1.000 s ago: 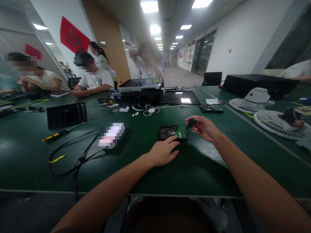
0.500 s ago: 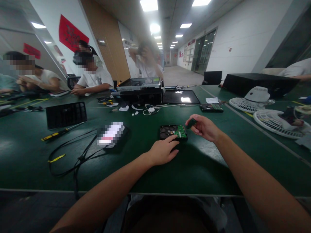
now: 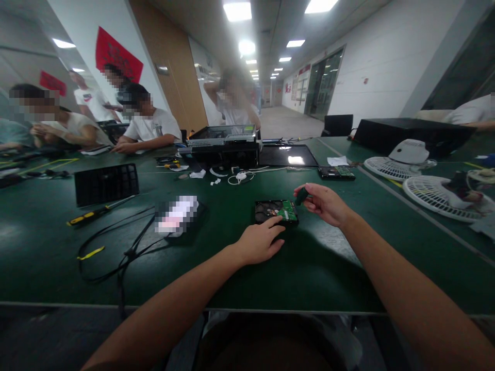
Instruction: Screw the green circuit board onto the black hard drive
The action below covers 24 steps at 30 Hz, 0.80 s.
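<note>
A hard drive [image 3: 266, 210] lies on the green table with its green circuit board facing up. My left hand [image 3: 261, 241] rests at its near edge, fingers spread and the fingertips touching the board's near side. Just right of the drive, my right hand [image 3: 323, 202] is closed in a pinch. Between thumb and fingers it holds a small dark green piece [image 3: 301, 195], too small and dark to tell its kind. The piece's lower end is close to the drive's right edge; whether they touch I cannot tell.
A phone [image 3: 177, 215] with a lit screen, black cables and a yellow-handled screwdriver [image 3: 91, 215] lie to the left. Further back are an opened computer case [image 3: 220, 149], a flat black panel [image 3: 288, 154] and another hard drive [image 3: 336, 172]. White fan parts [image 3: 436, 193] sit right.
My right hand has shifted slightly left, and the dark green piece now points more downward. The left hand stays put. At the back left, another standing person has come into view.
</note>
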Tool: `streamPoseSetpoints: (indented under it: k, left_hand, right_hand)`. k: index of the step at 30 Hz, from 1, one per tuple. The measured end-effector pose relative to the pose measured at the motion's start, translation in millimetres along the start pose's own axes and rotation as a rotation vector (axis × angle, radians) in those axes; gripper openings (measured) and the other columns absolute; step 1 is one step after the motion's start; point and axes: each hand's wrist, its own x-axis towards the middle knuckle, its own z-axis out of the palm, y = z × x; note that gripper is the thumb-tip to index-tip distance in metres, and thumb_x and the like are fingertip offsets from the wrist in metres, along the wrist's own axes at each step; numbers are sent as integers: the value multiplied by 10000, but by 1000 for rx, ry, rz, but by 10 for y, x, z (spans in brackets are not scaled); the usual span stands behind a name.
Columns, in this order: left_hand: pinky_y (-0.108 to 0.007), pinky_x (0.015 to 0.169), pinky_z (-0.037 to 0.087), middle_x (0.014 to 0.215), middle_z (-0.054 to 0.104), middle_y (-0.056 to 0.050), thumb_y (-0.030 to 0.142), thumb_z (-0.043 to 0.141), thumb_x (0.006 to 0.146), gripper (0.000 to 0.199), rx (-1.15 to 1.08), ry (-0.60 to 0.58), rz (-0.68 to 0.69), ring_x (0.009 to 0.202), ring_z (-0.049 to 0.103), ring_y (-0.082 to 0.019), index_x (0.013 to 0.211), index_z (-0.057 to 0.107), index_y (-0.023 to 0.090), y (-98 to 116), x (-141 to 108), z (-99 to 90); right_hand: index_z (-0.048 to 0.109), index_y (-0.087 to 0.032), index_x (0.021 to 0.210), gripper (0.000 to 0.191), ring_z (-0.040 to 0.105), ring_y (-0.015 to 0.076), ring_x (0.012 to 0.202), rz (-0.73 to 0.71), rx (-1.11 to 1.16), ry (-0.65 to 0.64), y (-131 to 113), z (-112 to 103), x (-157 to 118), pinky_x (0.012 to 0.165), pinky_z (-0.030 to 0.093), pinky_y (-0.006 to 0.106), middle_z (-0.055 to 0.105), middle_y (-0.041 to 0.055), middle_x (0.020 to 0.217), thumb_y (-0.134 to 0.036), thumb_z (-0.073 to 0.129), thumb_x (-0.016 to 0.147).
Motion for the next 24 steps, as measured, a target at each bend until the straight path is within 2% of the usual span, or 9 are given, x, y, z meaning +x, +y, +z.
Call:
streamPoseSetpoints:
  k: [4, 9, 15, 24]
  left_hand:
    - [-440, 972, 624, 1705, 390, -79, 459, 472, 1073, 481, 4, -6, -4, 1232, 705, -298, 1496, 553, 243, 8, 0, -14]
    - [-444, 956, 630, 1701, 391, -80, 456, 486, 1068, 489, 9, -17, -15, 1220, 709, -297, 1509, 541, 253, 17, 4, -20]
    - [-449, 978, 624, 1699, 395, -79, 455, 480, 1070, 487, 1, -10, -3, 1234, 702, -299, 1500, 553, 240, 11, 8, -17]
    - [-453, 987, 618, 1701, 389, -95, 461, 495, 1062, 491, 3, -25, -18, 1235, 703, -308, 1503, 553, 252, 25, 10, -32]
  right_hand:
    - [781, -188, 966, 324, 422, 99, 568, -8, -40, -14, -16, 13, -14, 443, 263, 239, 699, 60, 826, -504, 770, 895]
    - [744, -209, 991, 338, 488, 99, 584, -44, 2, 0, 22, 20, -3, 447, 278, 232, 769, 88, 1028, -516, 806, 863]
    - [779, -215, 1057, 363, 524, 98, 598, -35, 10, -21, 43, 6, -4, 481, 354, 238, 775, 87, 1041, -509, 827, 849]
    - [778, -203, 1067, 321, 541, 117, 601, -16, 31, -18, 40, -20, 9, 496, 384, 259, 783, 93, 1026, -462, 768, 877]
